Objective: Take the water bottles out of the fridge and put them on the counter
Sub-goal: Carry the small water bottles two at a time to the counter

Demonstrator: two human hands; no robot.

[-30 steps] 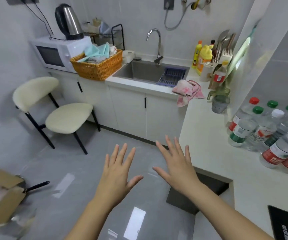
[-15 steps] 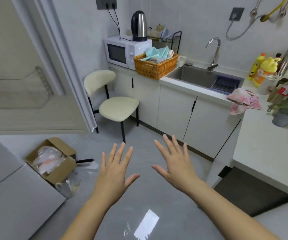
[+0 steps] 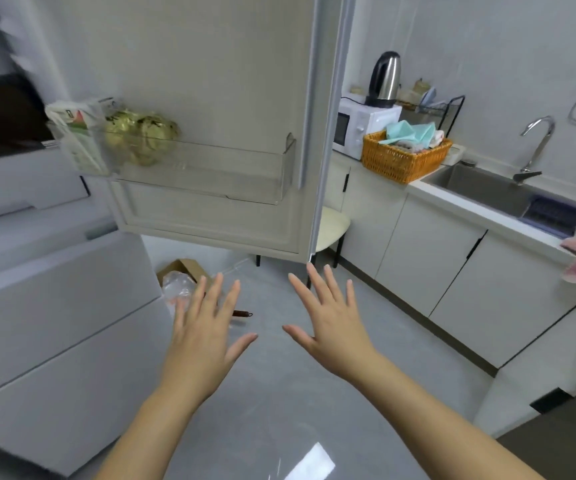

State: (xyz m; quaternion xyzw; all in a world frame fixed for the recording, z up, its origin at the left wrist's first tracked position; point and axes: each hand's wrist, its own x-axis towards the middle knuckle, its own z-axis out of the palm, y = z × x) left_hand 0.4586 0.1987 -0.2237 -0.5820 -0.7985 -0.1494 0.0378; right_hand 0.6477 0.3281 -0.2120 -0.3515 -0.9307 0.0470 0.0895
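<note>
Left hand [image 3: 207,337] and right hand [image 3: 331,327] both fully spread, empty, mid-air before open fridge door [image 3: 217,109].

Glossy grey floor [image 3: 279,410]; clear plastic door shelf [image 3: 210,174] — woven wicker basket [image 3: 400,161]; shiny metal kettle [image 3: 385,77]

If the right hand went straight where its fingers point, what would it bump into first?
Probably the bottom edge of the fridge door, just past the right hand; depth is unclear.
</note>
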